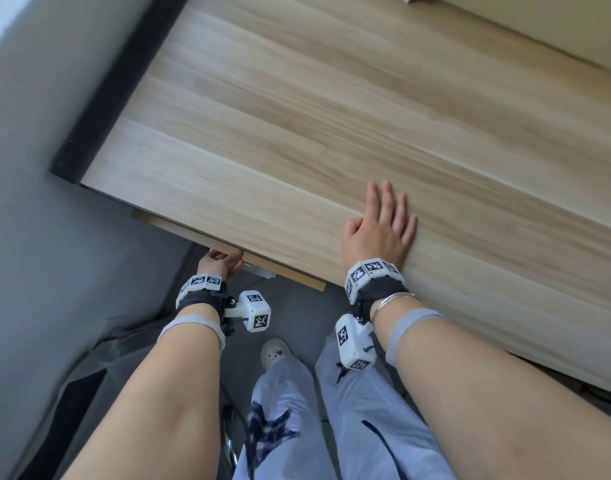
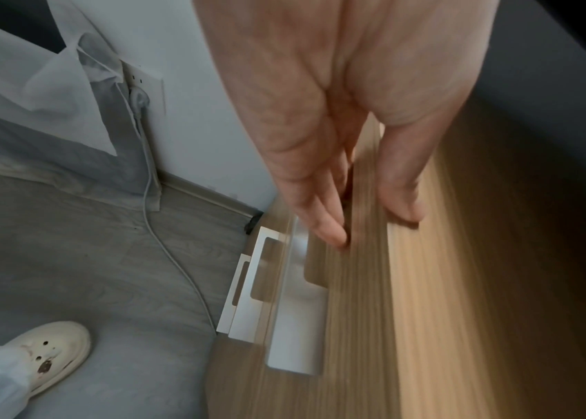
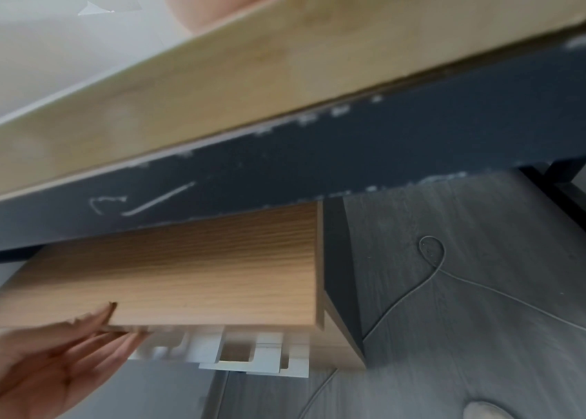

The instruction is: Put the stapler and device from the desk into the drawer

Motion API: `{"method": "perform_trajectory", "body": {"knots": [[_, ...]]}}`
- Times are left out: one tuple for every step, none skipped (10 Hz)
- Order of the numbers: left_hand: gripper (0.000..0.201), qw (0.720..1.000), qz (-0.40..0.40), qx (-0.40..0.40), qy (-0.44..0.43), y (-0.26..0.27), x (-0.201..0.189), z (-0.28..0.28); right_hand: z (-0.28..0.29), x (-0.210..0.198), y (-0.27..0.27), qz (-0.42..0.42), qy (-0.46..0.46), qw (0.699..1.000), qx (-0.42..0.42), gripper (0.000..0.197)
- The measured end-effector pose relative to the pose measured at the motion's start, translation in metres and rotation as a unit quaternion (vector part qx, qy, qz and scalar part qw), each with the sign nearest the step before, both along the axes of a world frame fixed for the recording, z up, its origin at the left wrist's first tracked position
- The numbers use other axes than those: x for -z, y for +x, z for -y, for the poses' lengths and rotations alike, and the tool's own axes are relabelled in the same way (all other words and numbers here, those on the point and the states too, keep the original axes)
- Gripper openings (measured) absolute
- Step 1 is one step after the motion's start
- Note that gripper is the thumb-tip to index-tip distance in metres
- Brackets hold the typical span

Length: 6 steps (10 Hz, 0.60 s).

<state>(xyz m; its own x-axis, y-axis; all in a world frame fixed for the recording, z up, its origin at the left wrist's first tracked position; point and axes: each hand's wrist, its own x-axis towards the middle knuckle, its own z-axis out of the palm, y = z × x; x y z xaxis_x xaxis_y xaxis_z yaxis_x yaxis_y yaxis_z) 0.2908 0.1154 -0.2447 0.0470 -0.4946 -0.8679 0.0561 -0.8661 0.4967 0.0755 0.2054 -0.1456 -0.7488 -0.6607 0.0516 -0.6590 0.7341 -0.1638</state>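
Observation:
Neither the stapler nor the device shows in any view. My left hand (image 1: 222,260) reaches under the desk's front edge and pinches the wooden drawer front (image 1: 290,278). In the left wrist view, the fingers (image 2: 327,226) lie on one face of the drawer front (image 2: 366,283) and the thumb on the other. The right wrist view shows the same left hand (image 3: 51,363) at the lower left edge of the drawer front (image 3: 194,269). The drawer sits only slightly out, its inside hidden. My right hand (image 1: 383,220) lies flat on the wooden desk top (image 1: 297,133), holding nothing.
White cut-out handles (image 2: 259,283) of lower drawers sit below the gripped front. A dark desk frame (image 3: 427,136) runs under the top. A cable (image 2: 176,269) trails over the grey floor from a wall socket (image 2: 137,82). My legs and a white shoe (image 1: 274,351) stand close to the desk.

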Motion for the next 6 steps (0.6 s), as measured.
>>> {"method": "perform_trajectory", "body": {"knots": [[0.027,1.000,0.013,-0.006,-0.006,0.002,0.006,0.004,0.000,0.000,-0.001,0.006,0.003,1.000,-0.001,0.068],[0.029,0.999,0.031,0.009,-0.012,0.003,0.006,0.006,0.000,0.001,-0.001,0.003,0.003,1.000,0.000,0.068],[0.030,0.997,0.054,0.049,-0.010,0.004,0.004,0.008,0.001,0.000,0.000,0.005,-0.003,1.000,0.001,0.067],[0.021,0.989,0.071,0.130,-0.008,0.009,0.006,0.010,0.000,-0.003,-0.001,0.013,-0.003,1.000,0.001,0.068],[0.022,0.969,0.103,0.224,-0.004,0.014,0.000,0.011,-0.001,-0.004,0.000,0.022,0.005,1.000,-0.006,0.068],[0.023,0.954,0.123,0.273,-0.011,0.017,-0.004,0.008,-0.001,-0.006,-0.001,0.025,0.006,1.000,0.003,0.068]]}}
